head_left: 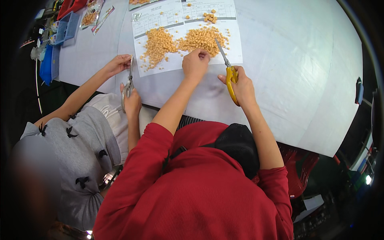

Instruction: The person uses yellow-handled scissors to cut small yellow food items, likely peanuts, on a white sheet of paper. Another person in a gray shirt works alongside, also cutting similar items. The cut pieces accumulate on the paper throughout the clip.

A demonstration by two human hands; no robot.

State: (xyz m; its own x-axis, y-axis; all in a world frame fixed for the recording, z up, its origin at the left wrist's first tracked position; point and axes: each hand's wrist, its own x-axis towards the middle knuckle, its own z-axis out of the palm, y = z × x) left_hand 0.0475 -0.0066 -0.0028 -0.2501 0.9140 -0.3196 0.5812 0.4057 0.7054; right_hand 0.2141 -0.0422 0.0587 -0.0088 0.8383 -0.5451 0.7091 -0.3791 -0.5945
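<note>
My left hand [195, 65] is at the near edge of a heap of small orange cubes [203, 38], fingertips curled in a pinch; what they hold, if anything, is hidden. In my right hand [245, 89] is a pair of yellow-handled scissors [231, 84]. Their blades look closed together and point up and left over the right side of the heap. A second heap of the same cubes [158, 46] lies to the left, nearly touching the first. Both rest on printed white paper sheets [237, 52]. Several larger cubes [210, 17] sit beyond the right heap.
At my left, a person in a grey top [84, 136] holds silver scissors [129, 86] near the paper. A blue basket [67, 29], a blue bin [47, 66] and a clear bag of orange pieces [92, 15] are at the far left. A red chair [298, 168] stands by the table's near right edge.
</note>
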